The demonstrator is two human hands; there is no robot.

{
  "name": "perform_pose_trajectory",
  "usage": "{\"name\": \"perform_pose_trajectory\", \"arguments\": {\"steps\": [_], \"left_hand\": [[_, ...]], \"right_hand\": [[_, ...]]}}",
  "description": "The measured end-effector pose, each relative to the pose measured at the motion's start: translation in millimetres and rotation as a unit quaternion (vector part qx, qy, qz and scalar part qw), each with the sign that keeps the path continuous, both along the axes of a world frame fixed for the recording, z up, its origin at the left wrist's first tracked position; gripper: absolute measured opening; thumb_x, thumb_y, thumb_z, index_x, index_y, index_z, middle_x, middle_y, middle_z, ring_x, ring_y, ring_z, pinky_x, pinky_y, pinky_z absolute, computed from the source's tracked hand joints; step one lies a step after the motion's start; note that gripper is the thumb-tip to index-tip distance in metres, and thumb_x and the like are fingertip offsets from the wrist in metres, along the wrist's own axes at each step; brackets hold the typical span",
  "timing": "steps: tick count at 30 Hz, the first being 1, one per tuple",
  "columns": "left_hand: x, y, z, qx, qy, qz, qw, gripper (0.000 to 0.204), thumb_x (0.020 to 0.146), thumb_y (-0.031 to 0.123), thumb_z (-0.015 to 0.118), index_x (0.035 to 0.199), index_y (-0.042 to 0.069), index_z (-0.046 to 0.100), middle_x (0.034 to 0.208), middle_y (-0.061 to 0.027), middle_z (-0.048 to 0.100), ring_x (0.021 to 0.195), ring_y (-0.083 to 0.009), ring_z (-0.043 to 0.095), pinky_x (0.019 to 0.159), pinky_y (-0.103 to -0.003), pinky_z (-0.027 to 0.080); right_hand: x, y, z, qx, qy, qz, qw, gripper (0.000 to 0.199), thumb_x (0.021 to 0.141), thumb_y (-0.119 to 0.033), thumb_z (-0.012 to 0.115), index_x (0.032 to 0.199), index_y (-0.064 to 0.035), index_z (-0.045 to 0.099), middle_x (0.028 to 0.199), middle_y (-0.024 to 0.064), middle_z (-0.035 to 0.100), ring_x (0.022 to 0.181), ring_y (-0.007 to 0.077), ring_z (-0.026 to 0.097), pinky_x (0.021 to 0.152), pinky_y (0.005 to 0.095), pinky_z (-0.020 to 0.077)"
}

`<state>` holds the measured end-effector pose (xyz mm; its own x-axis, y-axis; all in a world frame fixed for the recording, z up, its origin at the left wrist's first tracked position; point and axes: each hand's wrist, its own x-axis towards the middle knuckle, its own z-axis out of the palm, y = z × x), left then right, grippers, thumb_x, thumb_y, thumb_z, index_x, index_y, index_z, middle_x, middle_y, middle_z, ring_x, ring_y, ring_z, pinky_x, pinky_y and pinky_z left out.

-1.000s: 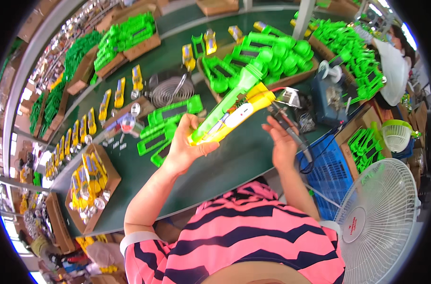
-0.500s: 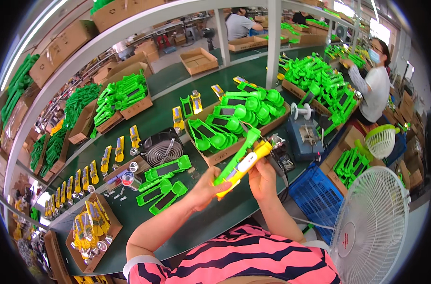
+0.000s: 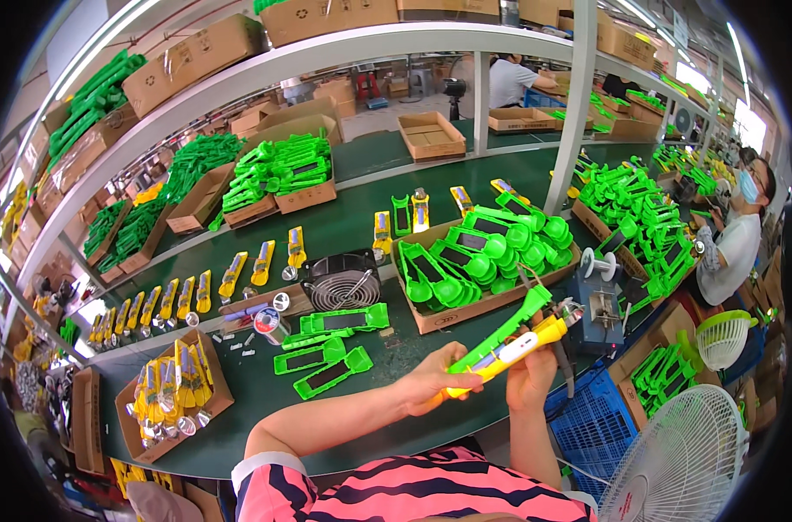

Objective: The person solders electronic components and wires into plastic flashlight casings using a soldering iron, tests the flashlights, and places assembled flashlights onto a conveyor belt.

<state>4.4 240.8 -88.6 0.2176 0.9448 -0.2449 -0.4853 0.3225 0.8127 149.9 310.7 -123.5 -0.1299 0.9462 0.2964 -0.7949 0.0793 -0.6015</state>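
Observation:
Above the bench's front edge, my left hand (image 3: 437,379) is closed on the lower ends of two flashlight housing halves. The green half (image 3: 505,329) and the yellow half (image 3: 526,344) lie side by side, tilted up to the right. The yellow one has a white switch panel, and a silver lamp reflector (image 3: 570,311) shows at its upper end. My right hand (image 3: 533,379) is closed around the yellow half from below, near that end; its fingertips are partly hidden. Beyond them stands a cardboard box (image 3: 453,320) heaped with green housing halves (image 3: 487,248).
Loose green halves (image 3: 333,374) lie left of my hands, beside a solder spool (image 3: 271,325) and a small black fan (image 3: 342,283). A box of yellow halves (image 3: 174,391) sits at the left. On the right are a blue machine (image 3: 598,309), a blue crate (image 3: 592,418) and a white fan (image 3: 687,452).
The whole view has shifted, so the bench appears further right and lower. Both hands still hold the two halves, and the silver reflector now shows more plainly.

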Motion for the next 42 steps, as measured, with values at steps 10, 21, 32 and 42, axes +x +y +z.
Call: {"name": "perform_pose_trajectory", "arguments": {"steps": [10,21,32,42], "left_hand": [[24.8,-8.3,12.1,0.017,0.013,-0.008,1.000,0.044,0.071,0.008,0.071,0.092,0.004,0.032,0.085,-0.0089,0.049,0.071,-0.0132,0.053,0.053,-0.024,0.042],[-26.4,-14.6,54.2,0.155,0.348,0.107,0.918,0.049,0.060,0.009,0.077,0.087,0.007,0.036,0.082,-0.0047,0.045,0.072,-0.0134,0.050,0.060,-0.026,0.043],[-287.5,-7.9,398.0,0.400,0.685,0.466,0.391,0.047,0.075,0.028,0.067,0.110,0.004,0.046,0.086,-0.0060,0.057,0.079,-0.0113,0.054,0.069,-0.023,0.040],[-480.6,49.4,438.0,0.200,0.752,0.453,0.436,0.037,0.077,0.033,0.057,0.101,0.004,0.058,0.076,-0.0040,0.058,0.066,-0.0119,0.052,0.058,-0.027,0.041]], "right_hand": [[9.3,-6.3,9.1,0.005,-0.041,-0.094,0.995,0.058,0.077,-0.016,0.057,0.126,0.0023,0.032,0.104,0.0072,0.051,0.089,0.0133,0.052,0.078,0.0252,0.0432],[12.3,-0.1,3.2,0.061,0.012,0.008,0.998,0.071,0.071,-0.010,0.062,0.131,-0.0039,0.024,0.134,0.0118,0.031,0.122,0.0244,0.033,0.101,0.0341,0.0291],[12.6,5.8,-35.3,-0.029,-0.092,0.018,0.995,0.064,0.077,0.003,0.054,0.132,-0.0108,0.023,0.132,0.0149,0.035,0.110,0.0240,0.046,0.096,0.0355,0.0341],[17.2,13.6,-51.1,-0.011,-0.144,-0.011,0.990,0.072,0.068,0.014,0.051,0.129,-0.0082,0.020,0.126,0.0188,0.042,0.109,0.0289,0.048,0.094,0.0408,0.0371]]}}
